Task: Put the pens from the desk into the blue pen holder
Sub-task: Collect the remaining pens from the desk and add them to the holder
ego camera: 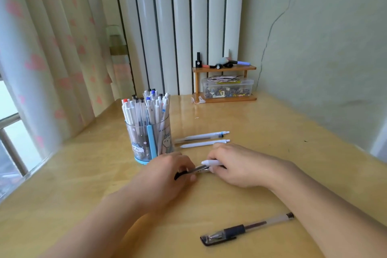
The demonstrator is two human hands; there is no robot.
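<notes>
Gripping a white pen (pixel 210 162), the right hand (pixel 236 165) curls its fingers; left hand (pixel 167 172) pinches a black-capped pen (pixel 188 172) beside the blue pen holder (pixel 149 142).

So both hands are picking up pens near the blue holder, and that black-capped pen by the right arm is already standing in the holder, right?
Not quite. The head view shows the black-capped pen lying flat on the desk, not in the blue holder. The left hand and right hand do grip pens beside it.

Single head cam, wide-angle, looks fwd and down from near edge of desk (pixel 240 192); hands close below lens, radiator (pixel 178 27) and wall at far end.
</notes>
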